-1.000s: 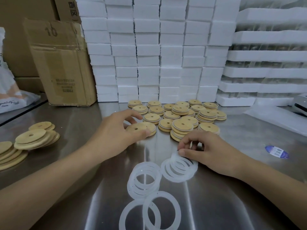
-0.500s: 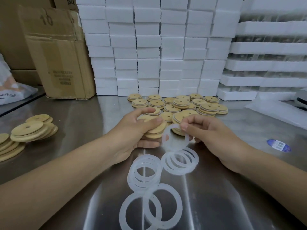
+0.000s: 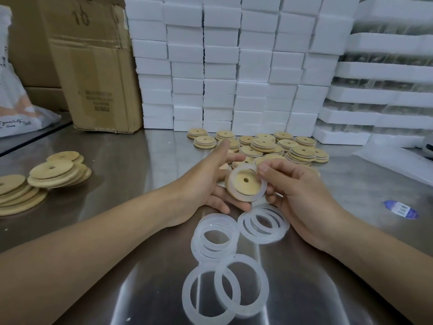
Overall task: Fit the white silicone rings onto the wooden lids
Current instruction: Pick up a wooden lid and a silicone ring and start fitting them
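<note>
Hands meet just above the steel surface (image 3: 131,174), both on one lid (image 3: 245,184). The left hand (image 3: 206,181) holds the lid from the left. Its lower fingers are curled beneath the lid, its index finger points straight away, and its thumb reaches over the top edge. The right hand (image 3: 297,191) pinches a ring (image 3: 243,198) at the lid's upper right rim, thumb on the front and the other fingers curled behind. The lid is tilted with its face and centre hole towards the camera. The ring lies around its raised middle, but whether it is seated all the way round cannot be told.

Loose rings (image 3: 264,227) lie on the surface just below the hands in three overlapping clusters, the nearest pair at the bottom of the view. Beyond the hands, low stacks of ringed lids (image 3: 269,146) crowd together on the surface. Well apart to the left, bare lids (image 3: 55,172) sit in slumped piles.

A cardboard box (image 3: 93,66) stands at the back left, with a white bag (image 3: 16,111) beside it at the edge of the view. White foam blocks (image 3: 222,66) are stacked into a wall across the back, and foam trays (image 3: 384,71) are layered to their right. A blue sticker (image 3: 401,209) lies on the surface at the right.
</note>
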